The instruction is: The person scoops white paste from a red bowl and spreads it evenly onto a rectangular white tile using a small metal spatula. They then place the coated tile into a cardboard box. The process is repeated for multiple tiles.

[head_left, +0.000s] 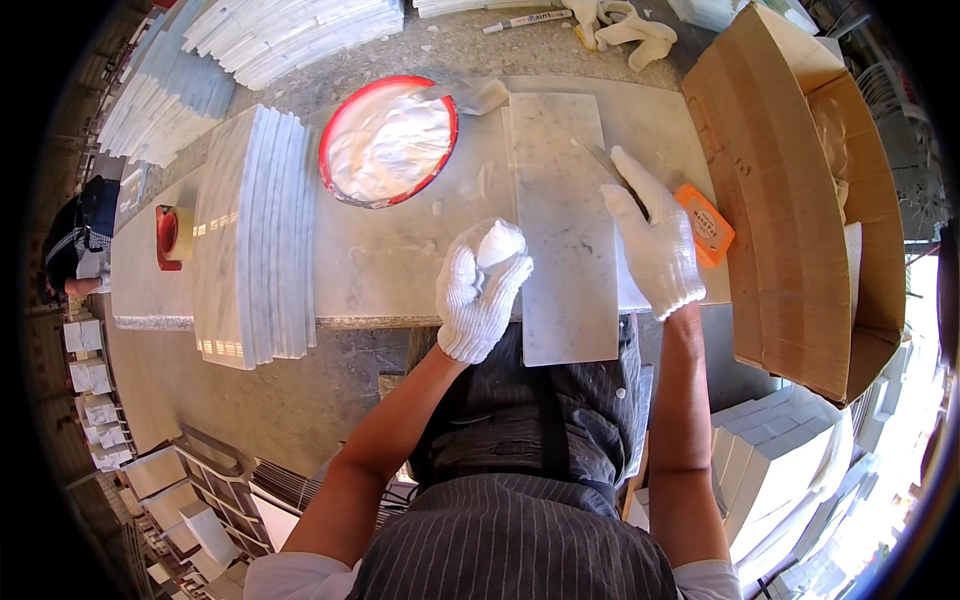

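Both my hands wear white knitted gloves. My left hand is curled around a smooth lump of white paste, just left of a long grey-veined marble tile. That tile lies lengthwise away from me, its near end overhanging the table edge. At its right side, my right hand grips what looks like a thin putty knife between thumb and fingers; its handle is hidden by the glove. Beyond my left hand stands a red-rimmed bowl of white paste, with a translucent scraper-like piece at its right rim.
Upright marble tiles stand at left, beside a tape roll. An orange pad lies between my right hand and an open cardboard box. A marker and gloves lie at the back. Another person is far left.
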Tool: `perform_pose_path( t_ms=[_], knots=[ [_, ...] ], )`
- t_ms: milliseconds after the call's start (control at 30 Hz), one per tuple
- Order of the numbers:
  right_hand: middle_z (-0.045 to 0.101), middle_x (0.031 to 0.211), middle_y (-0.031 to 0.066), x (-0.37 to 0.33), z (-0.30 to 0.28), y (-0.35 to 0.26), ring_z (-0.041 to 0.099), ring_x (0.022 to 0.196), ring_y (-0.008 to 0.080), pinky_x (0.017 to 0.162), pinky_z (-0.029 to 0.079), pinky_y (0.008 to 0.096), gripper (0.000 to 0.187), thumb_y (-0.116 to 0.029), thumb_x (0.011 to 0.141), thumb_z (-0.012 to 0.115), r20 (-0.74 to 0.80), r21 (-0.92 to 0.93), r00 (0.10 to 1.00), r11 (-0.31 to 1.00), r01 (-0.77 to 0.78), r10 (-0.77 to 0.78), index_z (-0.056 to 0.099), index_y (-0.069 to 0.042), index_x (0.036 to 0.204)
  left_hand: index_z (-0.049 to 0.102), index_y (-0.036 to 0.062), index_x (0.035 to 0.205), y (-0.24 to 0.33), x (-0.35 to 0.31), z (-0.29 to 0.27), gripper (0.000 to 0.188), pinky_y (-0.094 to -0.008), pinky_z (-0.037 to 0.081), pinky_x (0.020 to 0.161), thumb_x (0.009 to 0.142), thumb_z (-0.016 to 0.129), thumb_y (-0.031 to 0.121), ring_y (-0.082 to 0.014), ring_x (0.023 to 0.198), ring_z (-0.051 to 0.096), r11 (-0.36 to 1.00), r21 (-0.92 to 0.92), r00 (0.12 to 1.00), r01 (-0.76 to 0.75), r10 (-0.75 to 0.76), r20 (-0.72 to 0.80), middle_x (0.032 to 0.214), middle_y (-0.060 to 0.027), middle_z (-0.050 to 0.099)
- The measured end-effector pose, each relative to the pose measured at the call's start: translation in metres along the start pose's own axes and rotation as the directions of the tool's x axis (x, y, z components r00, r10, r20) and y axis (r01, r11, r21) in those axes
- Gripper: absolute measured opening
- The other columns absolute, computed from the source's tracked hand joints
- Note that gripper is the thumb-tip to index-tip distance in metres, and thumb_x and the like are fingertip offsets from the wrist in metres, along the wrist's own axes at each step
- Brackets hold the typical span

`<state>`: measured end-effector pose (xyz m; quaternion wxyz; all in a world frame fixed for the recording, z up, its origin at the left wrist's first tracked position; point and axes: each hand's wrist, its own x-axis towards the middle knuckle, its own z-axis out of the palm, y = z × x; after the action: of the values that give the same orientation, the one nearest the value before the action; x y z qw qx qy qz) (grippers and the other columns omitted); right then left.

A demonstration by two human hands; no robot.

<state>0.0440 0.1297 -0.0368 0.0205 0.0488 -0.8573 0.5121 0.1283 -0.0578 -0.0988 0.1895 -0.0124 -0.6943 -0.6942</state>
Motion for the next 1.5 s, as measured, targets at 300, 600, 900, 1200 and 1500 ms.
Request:
perform_pose_path(
  t_ms=[300,600,900,1200,1500],
  knots=[
    [0.067,0.105,0.0151,0.006,0.012,-0.002,0.063,0.096,0.0350,0.084,0.051,0.0449,0.034,-0.029,0.096,0.054,0.046,-0.432,0.994,0.895,0.113,-0.104,0.062,-0.027,0.129,0.060,-0.0005,0.120,-0.004,0.000,0.001,0.040,-0.0283,0.056,0.080,0.083,0.076,-0.002,-0.0150,0.093,0.066,1.000,-0.025,0.998,0.002,-0.004,-0.071,0.108,-0.0088,0.068],
    [0.065,0.094,0.0157,0.021,0.018,-0.004,0.064,0.087,0.0367,0.077,0.052,0.0471,0.033,-0.031,0.095,0.054,0.000,-0.517,0.999,0.855,0.034,-0.040,0.062,-0.030,0.127,0.053,0.0019,0.124,-0.003,0.000,-0.002,0.040,-0.0321,0.056,0.082,0.088,0.064,-0.009,-0.0194,0.095,0.066,0.998,0.063,1.000,-0.030,0.029,0.007,0.115,-0.0156,0.064],
    [0.064,0.096,0.0158,0.017,0.008,0.001,0.064,0.089,0.0370,0.078,0.052,0.0477,0.034,-0.031,0.096,0.052,0.086,-0.555,0.994,0.826,0.102,-0.065,0.061,-0.032,0.129,0.052,0.0017,0.123,0.002,0.000,-0.001,0.039,-0.0314,0.055,0.082,0.088,0.064,-0.009,-0.0186,0.096,0.065,0.998,0.057,1.000,0.027,-0.026,-0.012,0.113,-0.0151,0.064],
    [0.064,0.096,0.0149,0.028,0.006,-0.007,0.064,0.090,0.0344,0.078,0.052,0.0458,0.035,-0.029,0.096,0.052,0.144,-0.609,0.990,0.788,0.088,0.000,0.060,-0.028,0.130,0.053,0.0018,0.122,0.006,0.001,0.002,0.038,-0.0308,0.055,0.082,0.088,0.064,-0.009,-0.0177,0.096,0.065,0.998,-0.015,0.998,0.059,-0.059,-0.007,0.113,-0.0147,0.064],
    [0.064,0.098,0.0137,0.024,-0.004,0.000,0.064,0.092,0.0335,0.078,0.052,0.0458,0.033,-0.032,0.097,0.048,0.138,-0.498,0.983,0.850,0.173,-0.119,0.061,-0.028,0.127,0.052,0.0017,0.125,0.004,0.001,0.002,0.040,-0.0308,0.055,0.083,0.088,0.063,-0.009,-0.0182,0.098,0.064,0.999,0.025,1.000,-0.026,0.026,-0.005,0.114,-0.0139,0.063]
  ],
)
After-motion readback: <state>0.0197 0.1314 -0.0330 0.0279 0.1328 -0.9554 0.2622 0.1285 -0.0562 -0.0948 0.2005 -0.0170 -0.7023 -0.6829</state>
